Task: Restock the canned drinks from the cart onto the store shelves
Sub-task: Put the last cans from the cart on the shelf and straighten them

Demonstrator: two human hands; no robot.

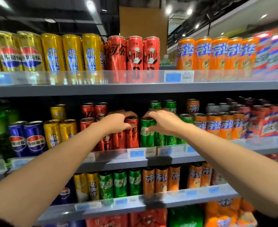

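Both my arms reach to the middle shelf [112, 163]. My left hand [118, 122] grips the top of a tall red cola can [132, 136] that stands at the shelf's front. Right beside it, my right hand [161, 122] grips the top of a tall green can [147, 138], thumb on its front and fingers curled over the rim. The two cans stand upright and nearly touch. More red cans stand to the left and green cans to the right of them. The cart is out of view.
The top shelf [135, 89] holds yellow, red and orange cans behind a clear rail. Blue and yellow cans [35, 136] stand left on the middle shelf, orange cans [217, 126] right. The lower shelf [151, 203] carries yellow, green and orange cans.
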